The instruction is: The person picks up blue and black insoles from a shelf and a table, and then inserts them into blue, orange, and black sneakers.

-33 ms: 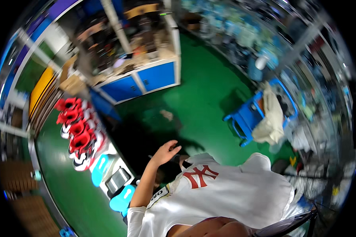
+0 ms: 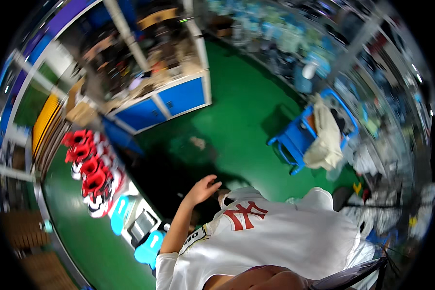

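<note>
My left hand [image 2: 204, 190] is held out in front of the white shirt [image 2: 285, 232], its fingers loosely bent and apart, with nothing in it. It hangs over a dark shadowed area. Left of it, several red and white high-top shoes [image 2: 93, 183] stand in a row on a narrow pale bench [image 2: 131, 187]. Nearer on that bench lie a light-blue rounded piece [image 2: 119, 218], a device with a grey screen [image 2: 143, 224] and a second light-blue piece [image 2: 149, 249]. My right hand does not show; the shirt covers that side.
A workbench [image 2: 181, 94] with blue doors stands ahead, cluttered on top. At right, a blue chair or cart [image 2: 295, 140] carries a cream cloth [image 2: 324, 145]. Shelves of bagged goods [image 2: 285, 38] line the far right. Yellow and brown boards [image 2: 47, 118] lean at far left.
The whole view has shifted slightly, so the benches and blue chair or cart appear further left. My left hand keeps nearly the same place and stays empty.
</note>
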Available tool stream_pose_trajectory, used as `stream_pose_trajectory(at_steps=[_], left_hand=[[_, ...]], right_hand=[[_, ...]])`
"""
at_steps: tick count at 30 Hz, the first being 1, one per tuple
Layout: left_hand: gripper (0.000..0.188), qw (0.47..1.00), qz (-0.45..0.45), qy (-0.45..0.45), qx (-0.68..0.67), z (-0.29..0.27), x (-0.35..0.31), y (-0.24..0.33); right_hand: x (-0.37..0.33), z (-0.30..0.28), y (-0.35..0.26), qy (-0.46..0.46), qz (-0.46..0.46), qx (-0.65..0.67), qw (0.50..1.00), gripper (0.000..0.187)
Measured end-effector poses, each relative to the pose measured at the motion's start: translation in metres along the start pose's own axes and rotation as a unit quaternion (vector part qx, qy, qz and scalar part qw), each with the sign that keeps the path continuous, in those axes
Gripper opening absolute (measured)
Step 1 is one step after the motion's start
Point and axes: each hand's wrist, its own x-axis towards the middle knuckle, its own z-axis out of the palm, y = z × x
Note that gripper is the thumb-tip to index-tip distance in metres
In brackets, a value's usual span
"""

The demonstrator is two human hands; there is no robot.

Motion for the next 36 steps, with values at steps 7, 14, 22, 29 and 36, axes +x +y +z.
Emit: stream_pose_trajectory(at_steps=[7, 14, 22, 29, 36], left_hand=[[0.036, 0.989, 0.036, -0.107, 0.092, 0.096, 0.086, -0.001], [0.037, 0.942, -0.278, -0.178, -0.055, 0.128, 0.232, 0.013], [0.071, 0.913, -0.377, -0.142, -0.059, 0.236, 0.43, 0.107], [0.084, 0.816, -0.492, -0.116, -0.278, 0.366, 0.531, 0.124], [0.096, 0.665, -0.397, -0.226, -0.591, 0.402, 0.55, 0.12]], right_hand=[[-0.036, 0.046, 0.083, 0.101, 0.088, 0.308, 0.942, 0.025], [-0.022, 0.028, 0.084, 0.104, -0.013, 0.379, 0.919, 0.033], [0.014, -0.02, 0.22, 0.198, 0.275, 0.579, 0.742, 0.064], [0.116, -0.117, 0.26, 0.168, 0.265, 0.903, 0.295, 0.07], [0.162, -0.134, 0.261, 0.13, 0.213, 0.956, 0.152, 0.071]])
